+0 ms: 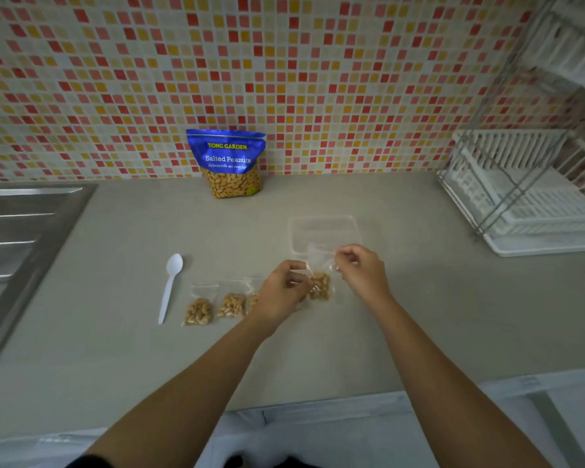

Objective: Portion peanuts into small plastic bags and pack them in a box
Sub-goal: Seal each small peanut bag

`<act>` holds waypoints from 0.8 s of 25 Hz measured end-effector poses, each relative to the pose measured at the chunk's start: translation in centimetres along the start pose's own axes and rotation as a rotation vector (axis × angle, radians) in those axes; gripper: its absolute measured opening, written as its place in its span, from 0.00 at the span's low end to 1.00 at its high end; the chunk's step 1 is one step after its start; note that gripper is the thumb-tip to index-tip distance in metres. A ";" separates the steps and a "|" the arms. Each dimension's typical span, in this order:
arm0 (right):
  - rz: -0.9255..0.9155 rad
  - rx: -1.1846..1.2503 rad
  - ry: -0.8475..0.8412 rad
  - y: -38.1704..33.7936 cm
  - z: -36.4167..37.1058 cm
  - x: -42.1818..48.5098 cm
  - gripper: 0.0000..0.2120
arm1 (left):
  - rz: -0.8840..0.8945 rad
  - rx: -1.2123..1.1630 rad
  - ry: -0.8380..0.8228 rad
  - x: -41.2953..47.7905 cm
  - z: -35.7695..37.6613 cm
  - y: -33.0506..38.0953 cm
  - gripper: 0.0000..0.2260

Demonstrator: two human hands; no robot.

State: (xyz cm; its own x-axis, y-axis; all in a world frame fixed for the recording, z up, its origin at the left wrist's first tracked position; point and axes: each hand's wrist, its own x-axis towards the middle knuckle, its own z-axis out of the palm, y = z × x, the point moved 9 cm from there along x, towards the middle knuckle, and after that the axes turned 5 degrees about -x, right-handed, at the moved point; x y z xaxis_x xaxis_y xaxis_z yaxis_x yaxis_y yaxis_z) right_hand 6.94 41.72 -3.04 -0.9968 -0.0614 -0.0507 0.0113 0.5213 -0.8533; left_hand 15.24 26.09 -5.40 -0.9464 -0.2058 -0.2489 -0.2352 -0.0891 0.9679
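Observation:
A small clear bag of peanuts [319,286] hangs between my hands just above the counter. My left hand [281,293] pinches its top left corner and my right hand [362,268] pinches the top right. Two filled small bags [199,310] [232,304] lie on the counter to the left, and a third bag [253,299] is mostly hidden behind my left hand. A clear plastic box [323,233] sits just beyond my hands. The blue Salted Peanuts pouch [228,162] stands upright against the tiled wall. A white plastic spoon [169,287] lies left of the bags.
A steel sink drainboard [17,238] borders the counter on the left. A white dish rack [527,194] with a metal frame stands at the right. The counter's front edge [318,400] runs below my forearms.

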 end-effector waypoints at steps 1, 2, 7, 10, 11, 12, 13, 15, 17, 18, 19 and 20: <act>0.052 0.014 -0.031 1.7 0.9 0.1 0.01 | -0.045 -0.005 0.043 0.1 0.1 -1.3 0.11; 0.087 0.011 -0.052 3.0 1.8 0.0 0.04 | -0.071 0.020 0.086 0.2 0.1 -2.4 0.11; 0.181 -0.021 -0.026 7.2 4.8 0.8 0.13 | -0.014 0.436 0.269 1.5 -0.2 -4.5 0.10; 0.169 -0.038 -0.019 8.0 5.9 1.6 0.11 | 0.097 0.736 0.278 2.6 1.0 -4.0 0.09; 0.155 -0.040 -0.018 8.1 6.3 1.9 0.11 | 0.107 0.812 0.258 3.0 1.4 -4.1 0.09; 0.140 -0.055 -0.014 8.1 6.5 2.1 0.10 | 0.105 0.879 0.231 3.3 1.8 -4.3 0.09; 0.127 -0.081 -0.012 8.0 6.6 2.3 0.10 | 0.097 0.944 0.204 3.5 2.1 -4.6 0.08; 0.102 -0.143 -0.002 7.7 6.5 2.3 0.10 | 0.130 1.039 0.183 3.4 2.4 -4.4 0.06; 0.089 -0.200 0.033 7.4 5.8 2.3 0.11 | 0.226 1.095 0.197 3.2 2.6 -3.7 0.01; 0.087 -0.221 0.081 7.2 4.8 2.3 0.11 | 0.291 1.091 0.241 3.2 2.3 -3.0 0.01; 0.083 -0.224 0.158 7.1 3.4 2.5 0.11 | 0.340 1.035 0.280 3.3 1.8 -2.0 0.01; 0.057 -0.204 0.260 6.8 1.7 2.9 0.12 | 0.362 0.942 0.322 3.6 1.0 -0.9 0.03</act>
State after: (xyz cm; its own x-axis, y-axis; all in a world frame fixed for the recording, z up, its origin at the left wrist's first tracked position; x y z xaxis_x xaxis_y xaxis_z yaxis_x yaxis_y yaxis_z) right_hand 4.26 43.67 -9.84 -0.9822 0.1780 0.0609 0.0777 0.6788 -0.7302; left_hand 11.80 26.43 -7.13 -0.9237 -0.3296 0.1952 -0.1583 0.7925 0.5890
